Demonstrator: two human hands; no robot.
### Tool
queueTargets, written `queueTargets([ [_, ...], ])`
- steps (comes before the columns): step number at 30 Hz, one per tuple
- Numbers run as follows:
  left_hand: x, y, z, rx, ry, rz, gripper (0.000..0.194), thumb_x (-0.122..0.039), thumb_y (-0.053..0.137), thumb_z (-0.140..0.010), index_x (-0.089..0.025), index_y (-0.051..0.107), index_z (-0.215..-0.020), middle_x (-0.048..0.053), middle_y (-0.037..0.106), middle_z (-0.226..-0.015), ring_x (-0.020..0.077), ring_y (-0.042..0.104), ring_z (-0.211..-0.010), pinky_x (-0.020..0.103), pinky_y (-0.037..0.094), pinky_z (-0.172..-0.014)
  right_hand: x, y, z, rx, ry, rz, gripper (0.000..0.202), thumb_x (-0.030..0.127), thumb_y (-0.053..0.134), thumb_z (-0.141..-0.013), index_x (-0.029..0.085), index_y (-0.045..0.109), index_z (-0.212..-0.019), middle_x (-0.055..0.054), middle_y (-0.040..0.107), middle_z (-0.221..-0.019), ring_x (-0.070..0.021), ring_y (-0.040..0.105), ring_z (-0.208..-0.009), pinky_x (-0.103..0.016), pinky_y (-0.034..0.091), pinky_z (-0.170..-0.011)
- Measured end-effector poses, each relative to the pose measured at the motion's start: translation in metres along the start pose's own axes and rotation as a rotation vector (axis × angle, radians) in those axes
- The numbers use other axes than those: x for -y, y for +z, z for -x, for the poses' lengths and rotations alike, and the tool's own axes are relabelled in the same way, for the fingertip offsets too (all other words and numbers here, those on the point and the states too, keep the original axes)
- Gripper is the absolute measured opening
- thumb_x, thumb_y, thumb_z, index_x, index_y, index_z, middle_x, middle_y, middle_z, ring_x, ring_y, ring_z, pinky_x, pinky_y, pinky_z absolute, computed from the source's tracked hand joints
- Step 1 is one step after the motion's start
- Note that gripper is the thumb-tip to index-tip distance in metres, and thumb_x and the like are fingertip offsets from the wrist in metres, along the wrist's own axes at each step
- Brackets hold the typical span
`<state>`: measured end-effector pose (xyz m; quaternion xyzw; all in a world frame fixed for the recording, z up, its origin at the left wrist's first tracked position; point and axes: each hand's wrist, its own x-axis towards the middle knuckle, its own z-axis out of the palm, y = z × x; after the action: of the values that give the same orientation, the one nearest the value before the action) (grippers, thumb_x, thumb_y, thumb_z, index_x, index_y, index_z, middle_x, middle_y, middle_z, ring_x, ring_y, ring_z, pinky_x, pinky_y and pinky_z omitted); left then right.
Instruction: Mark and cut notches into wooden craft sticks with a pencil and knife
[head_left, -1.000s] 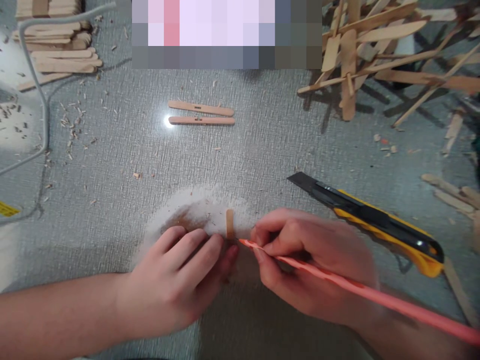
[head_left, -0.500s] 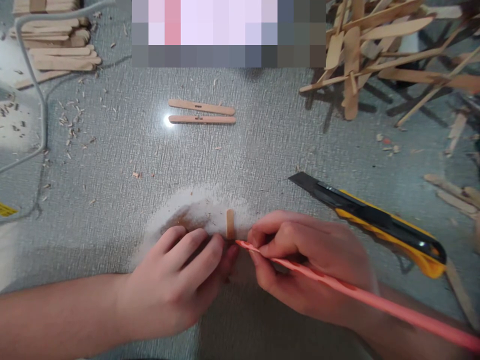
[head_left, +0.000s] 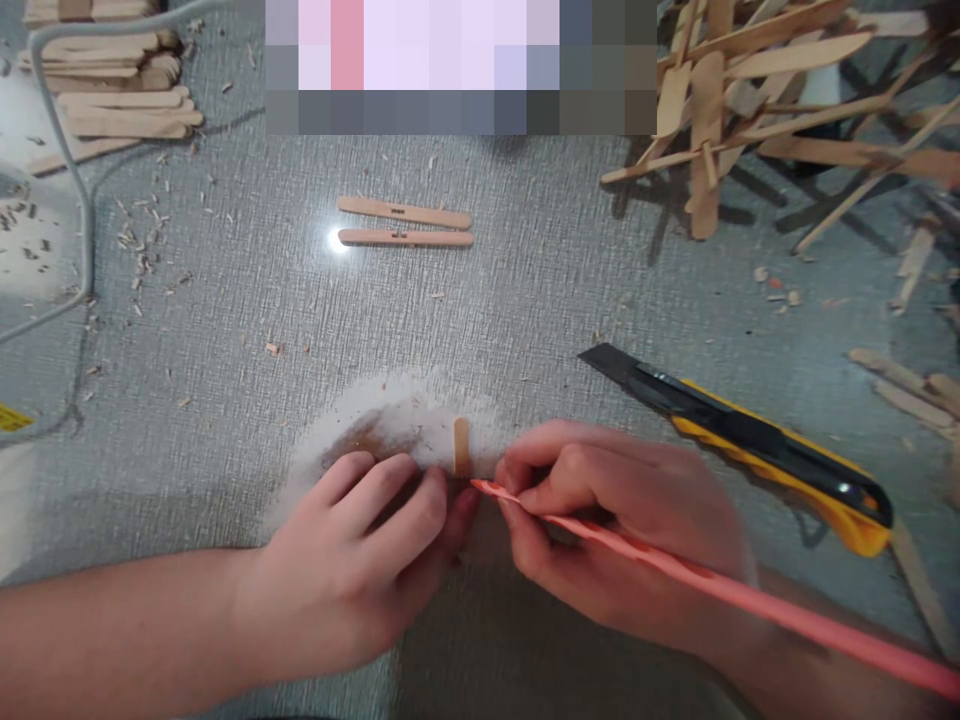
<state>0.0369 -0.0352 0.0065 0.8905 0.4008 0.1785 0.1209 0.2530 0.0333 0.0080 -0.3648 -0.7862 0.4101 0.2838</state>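
Observation:
A pink pencil (head_left: 660,563) slants across my right hand (head_left: 611,525), pinched between thumb and fingers near its tip. That tip points at the lower end of a short upright length of wooden craft stick (head_left: 461,447). Curled on the table, my left hand (head_left: 375,550) has its thumb and forefinger closed at the foot of the stick. Its fingers hide most of what they grip. Under both hands is a worn white and brown patch (head_left: 390,415) on the grey textured table.
A black and yellow utility knife (head_left: 742,445) lies right of my right hand. Ahead are two notched craft sticks (head_left: 405,225). Loose sticks pile up (head_left: 705,140) at the far right; stacked sticks (head_left: 124,110) sit far left behind a grey cable (head_left: 88,230). Wood chips (head_left: 142,240) are scattered about.
Both hands, the pencil and the craft stick hold nearly the same places. Only a very slight shift of the whole view shows.

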Motion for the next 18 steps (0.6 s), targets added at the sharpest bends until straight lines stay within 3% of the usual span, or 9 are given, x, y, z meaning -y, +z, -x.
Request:
queueTargets([
  [18, -0.0012, -0.0006, -0.0033, 0.009, -0.030, -0.022, 0.021, -0.017, 0.071, -0.090, -0.010, 0.070, -0.110, 0.006, 0.068, -0.102, 0.0222, 0.058, -0.094, 0.039, 0.048, -0.075, 0.0000, 0.0033, 0.0007, -0.022, -0.002, -0.019, 0.024, 0.006, 0.064, -0.080, 0.021, 0.046, -0.074, 0.004, 0.064, -0.074, -0.0030, 0.056, -0.057, -0.014, 0.044, -0.053],
])
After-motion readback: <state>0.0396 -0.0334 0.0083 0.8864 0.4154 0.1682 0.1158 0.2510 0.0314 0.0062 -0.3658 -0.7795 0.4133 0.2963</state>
